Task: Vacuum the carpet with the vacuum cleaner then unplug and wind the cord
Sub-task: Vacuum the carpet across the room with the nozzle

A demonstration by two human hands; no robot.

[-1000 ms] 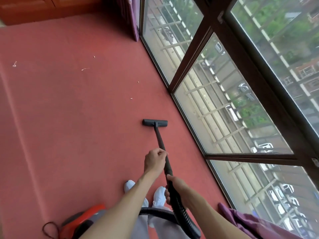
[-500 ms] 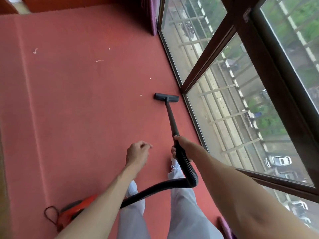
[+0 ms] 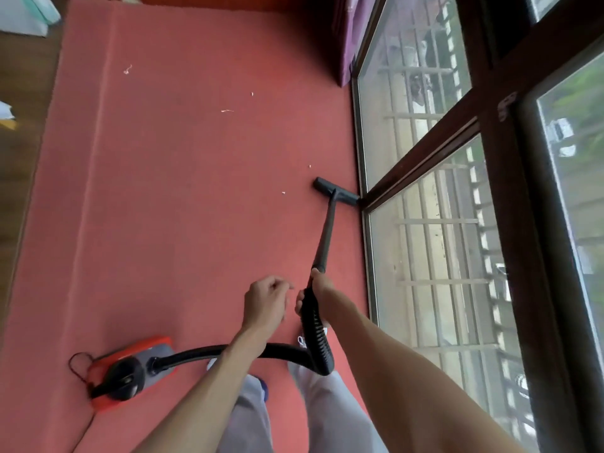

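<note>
A red carpet (image 3: 183,204) covers the floor. The black vacuum wand (image 3: 327,233) slants away from me to its flat floor head (image 3: 336,191), which lies on the carpet right beside the window frame. My right hand (image 3: 315,295) grips the wand's lower handle where the ribbed hose (image 3: 315,335) begins. My left hand (image 3: 266,304) hovers just left of the handle, fingers loosely curled, holding nothing. The hose curves back to the red and grey vacuum body (image 3: 130,371) at my lower left, with its black cord (image 3: 76,364) looped beside it. Small pale scraps (image 3: 225,110) lie on the carpet.
Tall glazed windows with dark brown frames (image 3: 421,161) run along the right. A purple curtain (image 3: 346,40) hangs at the far corner. Wooden floor (image 3: 23,103) borders the carpet on the left, with white things at the top left. My legs and white shoes are below.
My left hand let go of the wand and now hangs free. The floor head was pushed forward and right up to the window frame. The view swung left, showing the vacuum body.
</note>
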